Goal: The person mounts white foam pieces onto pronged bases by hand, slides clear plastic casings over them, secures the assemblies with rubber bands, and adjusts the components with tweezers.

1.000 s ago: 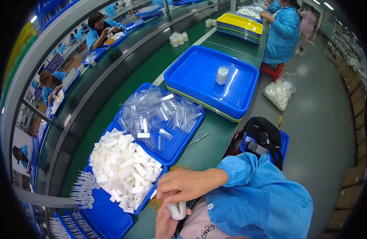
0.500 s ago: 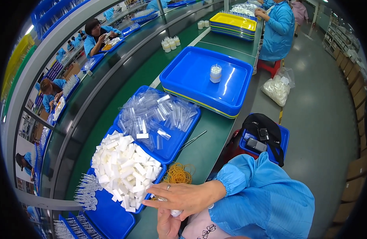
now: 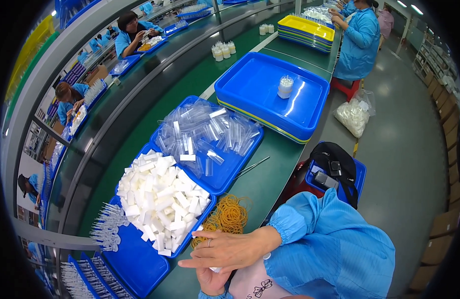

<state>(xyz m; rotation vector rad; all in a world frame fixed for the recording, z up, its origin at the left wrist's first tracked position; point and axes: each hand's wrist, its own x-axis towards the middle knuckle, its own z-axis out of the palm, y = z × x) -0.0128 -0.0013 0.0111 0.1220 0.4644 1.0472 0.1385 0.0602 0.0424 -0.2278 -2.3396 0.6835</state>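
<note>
At 6 o'clock, the outstretched right hand (image 3: 232, 250) covers the left hand (image 3: 211, 282), gripping a mostly hidden white piece (image 3: 216, 269). A blue tray (image 3: 207, 213) at 8 o'clock holds heaped white blocks (image 3: 162, 199).

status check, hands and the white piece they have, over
Right hand over left hand. White piece between them, mostly hidden. Rubber bands close beside right hand.
</note>
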